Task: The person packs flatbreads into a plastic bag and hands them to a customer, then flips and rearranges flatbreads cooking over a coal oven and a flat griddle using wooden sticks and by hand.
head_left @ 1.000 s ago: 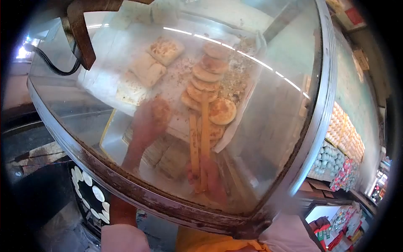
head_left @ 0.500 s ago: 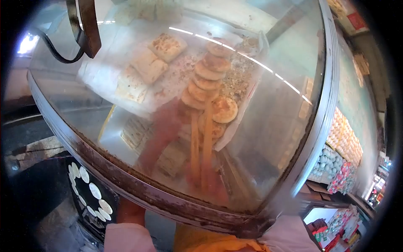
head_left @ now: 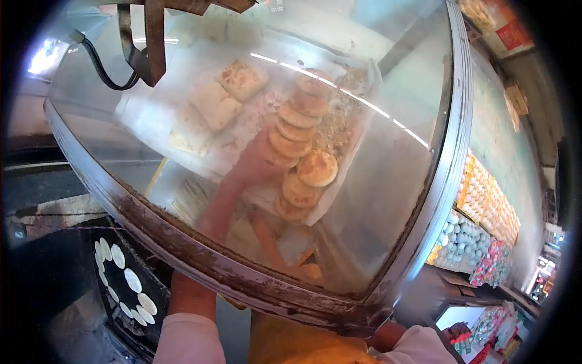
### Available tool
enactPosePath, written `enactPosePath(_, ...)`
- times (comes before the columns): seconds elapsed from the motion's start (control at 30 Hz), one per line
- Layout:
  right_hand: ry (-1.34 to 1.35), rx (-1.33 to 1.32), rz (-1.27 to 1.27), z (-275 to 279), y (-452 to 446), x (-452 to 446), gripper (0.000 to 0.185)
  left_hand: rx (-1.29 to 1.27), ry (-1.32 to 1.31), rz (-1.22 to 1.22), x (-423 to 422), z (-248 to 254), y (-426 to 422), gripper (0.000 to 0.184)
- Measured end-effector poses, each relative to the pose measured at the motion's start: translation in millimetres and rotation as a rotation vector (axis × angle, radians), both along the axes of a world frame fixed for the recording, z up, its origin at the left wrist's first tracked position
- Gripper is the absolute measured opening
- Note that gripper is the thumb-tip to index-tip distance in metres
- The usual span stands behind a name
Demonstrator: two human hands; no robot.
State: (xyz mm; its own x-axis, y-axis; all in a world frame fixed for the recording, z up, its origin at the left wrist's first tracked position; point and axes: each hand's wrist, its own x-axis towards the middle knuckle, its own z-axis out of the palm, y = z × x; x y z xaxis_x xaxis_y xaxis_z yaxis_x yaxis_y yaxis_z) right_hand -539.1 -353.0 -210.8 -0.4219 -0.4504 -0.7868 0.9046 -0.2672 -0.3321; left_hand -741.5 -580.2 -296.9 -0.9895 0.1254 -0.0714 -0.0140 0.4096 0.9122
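Note:
Behind hazy glass, my left hand (head_left: 259, 159) reaches up against a row of browned round flatbreads (head_left: 297, 116). Its fingers meet the left edge of the lower breads and are partly lost in the haze, so their grip is unclear. Just right and below lie more round flatbreads (head_left: 317, 168), overlapping each other. A blurred shape that looks like my right hand (head_left: 267, 239) is lower in the case, its fingers not distinct. Near it shows an orange-brown wooden piece (head_left: 308, 258). Square flatbreads (head_left: 242, 79) rest on white paper (head_left: 145, 112) to the left.
The glass case's metal frame (head_left: 267, 285) runs across the front, above my forearms. Pale dough ovals (head_left: 132, 280) sit on a dark surface at lower left. Egg trays (head_left: 491, 194) stand at right. A metal bracket (head_left: 154, 42) hangs at upper left.
The two long wooden sticks beside the round breads have been drawn down and away from them. My left hand stays by the row. The view has shifted slightly.

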Motion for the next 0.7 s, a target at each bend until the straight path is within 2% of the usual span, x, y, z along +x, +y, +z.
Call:
enactPosePath(0.2,0.038,-0.002,0.034,0.7,13.9,13.9,0.043,-0.132,0.01,-0.027,-1.0,10.1,15.2,0.103)
enactPosePath(0.5,0.221,-0.107,0.251,-24.9,51.7,53.4,0.042,-0.243,-0.056,0.408,28.1,-23.7,32.5,0.113)
enactPosePath(0.6,0.432,-0.155,0.117,-11.7,46.7,45.1,0.043,-0.213,-0.109,0.5,38.8,-14.9,31.6,0.117)
enactPosePath(0.63,0.444,-0.173,0.121,-29.1,54.0,51.4,0.043,-0.198,-0.14,0.502,40.9,-9.8,30.1,0.118)
enactPosePath(0.67,0.448,-0.114,0.204,-57.2,64.4,64.4,0.056,-0.113,-0.253,0.468,38.6,8.5,30.3,0.112)
enactPosePath(0.7,0.452,-0.051,0.288,-73.4,69.4,69.9,0.071,-0.12,-0.242,0.48,38.4,3.0,26.1,0.112)
